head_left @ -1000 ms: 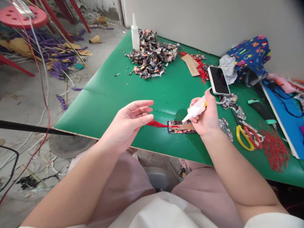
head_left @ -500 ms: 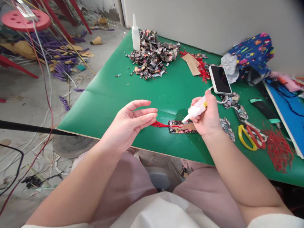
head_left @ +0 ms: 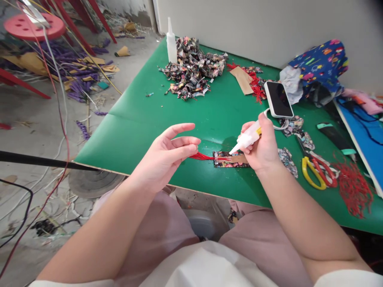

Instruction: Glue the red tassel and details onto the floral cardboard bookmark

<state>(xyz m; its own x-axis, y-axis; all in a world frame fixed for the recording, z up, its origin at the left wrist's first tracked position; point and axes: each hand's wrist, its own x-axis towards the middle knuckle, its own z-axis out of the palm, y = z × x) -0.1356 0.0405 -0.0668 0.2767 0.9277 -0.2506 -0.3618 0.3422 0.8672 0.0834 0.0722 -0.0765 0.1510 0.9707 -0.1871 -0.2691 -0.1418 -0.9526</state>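
Note:
My right hand is wrapped round a white glue bottle with a pointed nozzle. The nozzle tip points down at a dark patterned fabric strip, near where a brown paper strip lies along its middle. Red tassel threads run over the strip's left end and stretch left across the table. My left hand hovers beside them with its fingers apart, and nothing shows in it. It hides the far end of the tassel. The right part of the fabric strip is behind my right hand.
Fabric scraps are heaped at the back beside an upright glue bottle. To the right lie a phone, scissors, a box cutter and red threads. The green table ends near my lap.
My left hand's fingers have shifted very slightly. The glue nozzle stays over the same spot on the strip. The whole view has slid slightly.

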